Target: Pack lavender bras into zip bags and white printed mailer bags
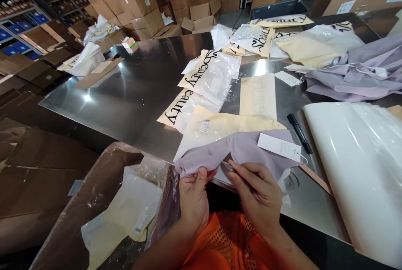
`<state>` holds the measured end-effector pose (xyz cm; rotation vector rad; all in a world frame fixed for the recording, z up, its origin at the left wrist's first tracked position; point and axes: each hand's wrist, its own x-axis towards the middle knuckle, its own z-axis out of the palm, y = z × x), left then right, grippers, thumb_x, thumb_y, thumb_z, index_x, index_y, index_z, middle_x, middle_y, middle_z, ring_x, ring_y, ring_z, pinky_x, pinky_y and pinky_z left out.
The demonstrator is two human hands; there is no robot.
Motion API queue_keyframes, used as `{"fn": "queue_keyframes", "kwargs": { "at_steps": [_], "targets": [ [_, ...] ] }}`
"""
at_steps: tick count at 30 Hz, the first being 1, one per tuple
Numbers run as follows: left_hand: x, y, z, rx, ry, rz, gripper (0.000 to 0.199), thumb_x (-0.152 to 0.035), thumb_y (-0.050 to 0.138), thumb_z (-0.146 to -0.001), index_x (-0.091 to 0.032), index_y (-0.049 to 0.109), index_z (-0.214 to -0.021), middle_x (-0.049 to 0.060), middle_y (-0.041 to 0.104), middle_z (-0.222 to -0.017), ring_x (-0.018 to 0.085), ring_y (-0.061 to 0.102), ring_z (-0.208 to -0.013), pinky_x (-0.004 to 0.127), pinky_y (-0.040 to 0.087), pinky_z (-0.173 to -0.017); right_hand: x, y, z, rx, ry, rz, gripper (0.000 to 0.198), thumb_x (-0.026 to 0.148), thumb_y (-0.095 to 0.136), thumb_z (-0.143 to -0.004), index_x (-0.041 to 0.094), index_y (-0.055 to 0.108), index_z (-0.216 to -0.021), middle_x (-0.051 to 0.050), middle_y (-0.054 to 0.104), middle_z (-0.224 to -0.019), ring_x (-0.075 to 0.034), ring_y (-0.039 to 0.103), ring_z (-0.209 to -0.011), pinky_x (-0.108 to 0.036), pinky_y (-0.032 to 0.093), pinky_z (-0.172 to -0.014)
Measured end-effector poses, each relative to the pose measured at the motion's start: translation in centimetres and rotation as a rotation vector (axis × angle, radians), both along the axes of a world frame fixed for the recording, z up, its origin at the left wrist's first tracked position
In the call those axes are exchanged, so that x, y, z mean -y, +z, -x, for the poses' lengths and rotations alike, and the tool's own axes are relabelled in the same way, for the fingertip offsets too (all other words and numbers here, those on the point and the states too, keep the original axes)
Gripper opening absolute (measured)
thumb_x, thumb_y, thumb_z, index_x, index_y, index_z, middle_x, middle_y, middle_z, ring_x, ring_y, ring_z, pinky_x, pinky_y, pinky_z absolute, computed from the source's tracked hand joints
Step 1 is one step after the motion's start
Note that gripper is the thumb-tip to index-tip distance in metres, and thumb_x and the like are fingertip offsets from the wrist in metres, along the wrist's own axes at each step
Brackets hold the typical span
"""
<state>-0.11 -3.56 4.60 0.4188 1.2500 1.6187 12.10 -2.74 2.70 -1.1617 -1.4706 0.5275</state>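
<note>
Left hand: thumb pressed down on the near left edge of the lilac garment, clamped on the cloth, presumably to steady that edge. Right hand: thumb and fingertips drawn in at the middle of the near edge; cannot tell whether they grip cloth or something thin. Garment lies along the table's near edge, likely for short reach, partly over a cream-and-white bag. Its tag rests face up on the right end, so its print is exposed. Marker just right of the garment, probably for easy pickup; beyond it, a glossy white stack. Farther out, printed bags overlap mid-table; more lilac cloth at far right. Near left, below table height, a film-lined box contains loose wrappers.
</note>
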Motion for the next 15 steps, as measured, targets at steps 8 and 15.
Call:
{"fn": "queue_keyframes", "kwargs": {
  "at_steps": [8,15],
  "targets": [
    [-0.4,-1.1,1.5,-0.057,-0.011,-0.053,0.034,-0.04,0.089,-0.063,-0.017,0.077,-0.084,0.007,0.076,-0.085,0.02,0.071,-0.083,0.031,0.057,-0.086,-1.1,0.1,-0.5,-0.021,0.032,0.164,0.026,0.036,0.065,-0.089,0.022,0.066,-0.111,-0.002,0.06,-0.085,-0.012,0.056,-0.065,-0.024,0.049,-0.055],
    [-1.1,-2.3,3.0,-0.083,-0.072,-0.121,0.024,-0.035,0.085,-0.07,-0.017,0.076,-0.082,0.007,0.076,-0.087,0.022,0.07,-0.09,0.034,0.054,-0.093,-6.4,3.4,1.1,0.102,0.542,0.265,0.009,0.027,0.07,-0.085,0.024,0.077,-0.089,-0.002,0.067,-0.082,-0.014,0.065,-0.074,-0.024,0.051,-0.066]
  ]
}}
